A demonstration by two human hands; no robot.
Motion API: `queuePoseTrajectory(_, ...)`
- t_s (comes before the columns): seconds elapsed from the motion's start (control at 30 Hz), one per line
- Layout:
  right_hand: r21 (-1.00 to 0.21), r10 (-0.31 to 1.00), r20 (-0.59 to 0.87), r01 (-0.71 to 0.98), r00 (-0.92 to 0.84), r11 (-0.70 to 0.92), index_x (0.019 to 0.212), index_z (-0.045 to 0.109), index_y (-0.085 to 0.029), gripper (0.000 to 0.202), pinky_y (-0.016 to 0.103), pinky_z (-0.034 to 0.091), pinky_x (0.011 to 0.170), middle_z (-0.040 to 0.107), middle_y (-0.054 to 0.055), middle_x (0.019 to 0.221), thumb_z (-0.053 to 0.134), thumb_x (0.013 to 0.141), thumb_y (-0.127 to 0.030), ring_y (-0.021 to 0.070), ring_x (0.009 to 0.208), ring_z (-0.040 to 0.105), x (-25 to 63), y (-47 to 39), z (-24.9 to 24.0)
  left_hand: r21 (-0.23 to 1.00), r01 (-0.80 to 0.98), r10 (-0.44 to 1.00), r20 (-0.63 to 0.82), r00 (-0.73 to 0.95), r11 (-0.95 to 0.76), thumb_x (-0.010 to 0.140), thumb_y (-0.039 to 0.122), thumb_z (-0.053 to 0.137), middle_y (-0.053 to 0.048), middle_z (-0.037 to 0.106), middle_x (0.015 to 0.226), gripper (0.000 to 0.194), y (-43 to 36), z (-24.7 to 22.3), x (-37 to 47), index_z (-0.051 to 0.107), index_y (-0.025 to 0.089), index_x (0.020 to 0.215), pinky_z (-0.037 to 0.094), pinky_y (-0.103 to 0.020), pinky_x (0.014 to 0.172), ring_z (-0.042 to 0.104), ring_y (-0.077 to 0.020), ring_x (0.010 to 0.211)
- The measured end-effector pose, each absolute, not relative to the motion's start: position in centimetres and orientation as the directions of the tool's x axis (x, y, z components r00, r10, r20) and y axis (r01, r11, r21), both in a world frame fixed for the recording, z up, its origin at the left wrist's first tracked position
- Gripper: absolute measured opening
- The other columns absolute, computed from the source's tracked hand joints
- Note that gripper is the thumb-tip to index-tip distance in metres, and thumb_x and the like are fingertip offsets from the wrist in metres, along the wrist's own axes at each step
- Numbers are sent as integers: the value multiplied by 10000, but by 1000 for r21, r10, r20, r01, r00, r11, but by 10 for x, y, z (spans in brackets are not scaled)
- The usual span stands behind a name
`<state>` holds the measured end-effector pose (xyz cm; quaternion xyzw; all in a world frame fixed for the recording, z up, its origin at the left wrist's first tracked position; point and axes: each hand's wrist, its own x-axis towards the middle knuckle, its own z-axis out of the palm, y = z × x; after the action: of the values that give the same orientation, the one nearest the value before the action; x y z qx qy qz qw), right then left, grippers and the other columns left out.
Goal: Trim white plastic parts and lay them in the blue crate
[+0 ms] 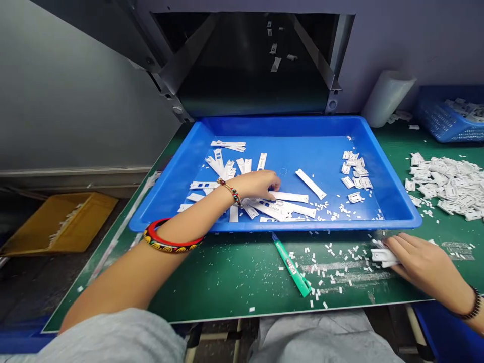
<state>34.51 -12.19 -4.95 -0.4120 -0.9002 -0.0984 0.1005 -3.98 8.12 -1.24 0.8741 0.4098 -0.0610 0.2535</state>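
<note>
The strips [310, 184] lay in the tray [280, 126]; I judged them light, stiff and smooth, best pinched across their long edges. My left hand [260, 184] was curled over them, though I couldn't tell whether its fingers gripped any. My right hand [425, 258], over the table [215, 292], had fingers clamped on white pieces [383, 256].
</note>
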Motion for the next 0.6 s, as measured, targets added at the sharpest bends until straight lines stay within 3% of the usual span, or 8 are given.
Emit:
queuePoseTrajectory(0.1,199,705,324,774,-631,601,1047,582,-225,179,382,489,593,663,93,812,478,950,-332,270,702,641,349,-105,-72,349,760,708,-289,644,-548,690,216,636,-31,593,741,74,78,-11,-37,564,206,705,294,-264,583,483,-169,640)
queuePoseTrajectory(0.23,210,692,287,748,-663,629,1191,548,-175,452,425,503,661,671,143,917,425,973,-552,309,783,644,360,-105,-85,360,794,748,-294,595,-490,704,172,614,-21,568,718,106,73,-3,-39,516,208,726,273,-275,583,466,-167,617)
queuePoseTrajectory(0.47,85,631,277,672,-725,735,1494,391,-222,591,473,551,841,704,130,1166,475,975,-492,313,1005,684,380,-115,-81,496,750,752,-255,607,-437,745,183,571,-47,597,864,117,75,2,-43,561,190,861,364,-271,656,533,-190,768)
queuePoseTrajectory(0.6,191,499,315,568,-808,800,1397,534,-330,525,397,565,896,741,20,1144,678,894,-365,240,1022,710,383,-109,-75,416,751,760,-187,622,-512,729,95,513,-59,574,888,168,72,6,-42,561,183,864,362,-279,690,529,-210,847)
